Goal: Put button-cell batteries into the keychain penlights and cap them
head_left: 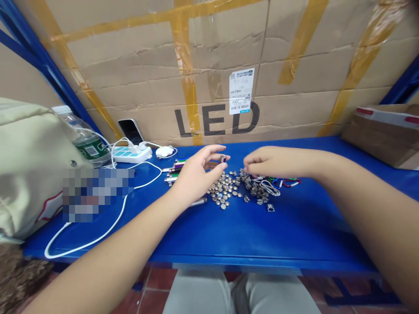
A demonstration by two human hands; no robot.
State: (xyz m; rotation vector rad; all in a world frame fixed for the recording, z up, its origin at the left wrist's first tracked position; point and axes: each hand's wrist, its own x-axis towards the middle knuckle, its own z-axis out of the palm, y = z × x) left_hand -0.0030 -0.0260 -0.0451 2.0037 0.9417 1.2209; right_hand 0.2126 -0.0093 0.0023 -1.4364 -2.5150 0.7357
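My left hand (196, 172) is raised over a pile of small silver button-like caps (224, 192). Its thumb and fingers pinch a small purple tube (223, 159), seen almost end-on. My right hand (262, 160) reaches down to a heap of small bent metal clips (257, 188), its fingertips pressed together at the near side of the heap. Whatever those fingertips hold, if anything, is hidden. Under and behind my left wrist lie several coloured tubes with silver ends (172, 178). Coloured carabiners (290, 183) lie beside the clips, partly below my right hand.
A white power strip (134, 153) with cables, a phone (130, 131) and a water bottle (88, 139) stand at the left, near a pale bag (29, 157). Behind the blue table (209, 235) rises a large cardboard box (147, 78). An open carton (382, 135) sits at right.
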